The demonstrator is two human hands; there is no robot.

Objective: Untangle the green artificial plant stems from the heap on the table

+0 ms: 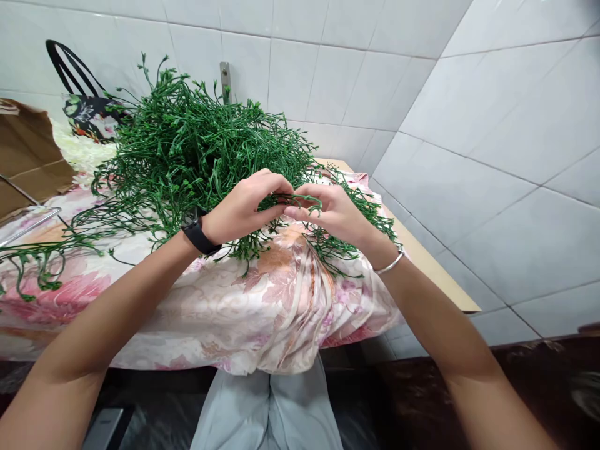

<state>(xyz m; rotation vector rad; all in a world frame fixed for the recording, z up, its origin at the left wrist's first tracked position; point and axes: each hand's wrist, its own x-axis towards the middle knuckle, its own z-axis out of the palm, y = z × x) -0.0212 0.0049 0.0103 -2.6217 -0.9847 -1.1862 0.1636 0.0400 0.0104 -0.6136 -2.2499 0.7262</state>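
Note:
Both hands meet above the front of the table, with a green artificial stem between them. My left hand, with a black watch on its wrist, is closed around the stem's left part. My right hand, a silver bangle on its wrist, pinches the same stem near its curled tip. Behind them rises a large heap of green plastic stems with small budded ends. More loose stems lie under and to the right of my hands. The fingers partly hide the held stem.
A floral cloth covers the table, bunched at the front edge. Left are a brown cardboard box, a metal wire frame, pale flowers and a floral bag. Tiled walls stand behind and to the right.

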